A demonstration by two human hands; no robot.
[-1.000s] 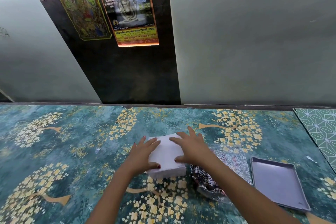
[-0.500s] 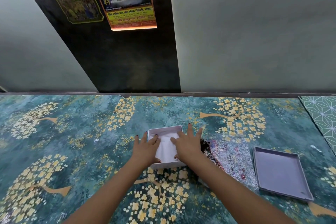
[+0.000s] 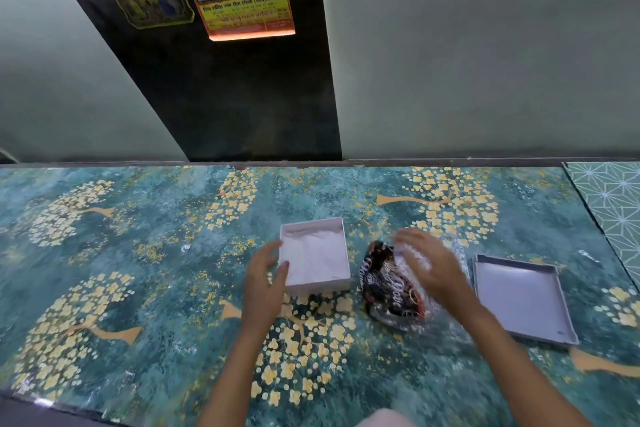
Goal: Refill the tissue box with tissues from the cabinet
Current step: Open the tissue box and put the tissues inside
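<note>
A small pale square tissue box (image 3: 313, 229) sits open on the patterned table, with white tissues (image 3: 317, 258) lying inside it. My left hand (image 3: 265, 279) is beside the box's left wall, fingers apart, thumb near the wall. My right hand (image 3: 427, 263) hovers blurred over a crumpled dark printed plastic wrapper (image 3: 389, 288) just right of the box; its fingers are spread and hold nothing that I can see. The box's lid (image 3: 523, 302) lies upside down further right.
The table (image 3: 138, 288) carries a teal cover with yellow flower trees. A green geometric mat (image 3: 616, 204) lies at the far right. A grey wall with a dark panel and posters (image 3: 242, 0) rises behind the table's back edge.
Both hands have lifted off the tissues in the box. My left hand drew to the box's left side; my right hand swung right over the wrapper.
</note>
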